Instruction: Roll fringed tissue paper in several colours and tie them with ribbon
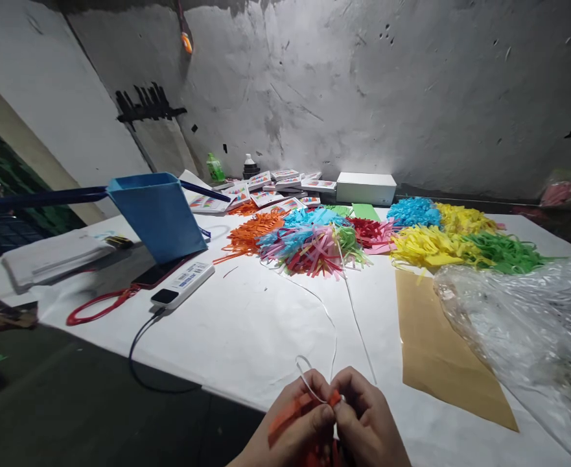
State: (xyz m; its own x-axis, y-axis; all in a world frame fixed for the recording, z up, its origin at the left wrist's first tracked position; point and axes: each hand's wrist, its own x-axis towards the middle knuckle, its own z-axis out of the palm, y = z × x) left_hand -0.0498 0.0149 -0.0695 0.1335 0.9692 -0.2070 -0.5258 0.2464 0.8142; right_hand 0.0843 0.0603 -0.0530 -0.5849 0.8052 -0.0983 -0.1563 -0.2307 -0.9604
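Close to the table's front edge, my left hand (pixel 301 425) and my right hand (pixel 367 421) meet with fingertips pinched together. Between them is the twisted top of an orange-red paper tassel (pixel 285 420), whose strips hang partly hidden under my left palm. A thin white string (pixel 334 334) loops over my left fingers at the tassel's top. The string runs back across the table to a multicoloured bunch of paper tassels (pixel 314 250). Whether the string is knotted around the tassel is hidden by my fingers.
Orange tassels (pixel 253 233), yellow tassels (pixel 421 245) and green tassels (pixel 506 251) lie behind, near flat printed boxes (pixel 285 181) and a white box (pixel 365 189). At left are a blue paper holder (pixel 156 211) and a white power bank (pixel 188 282); right, brown card (pixel 441 337) and clear plastic (pixel 533 318).
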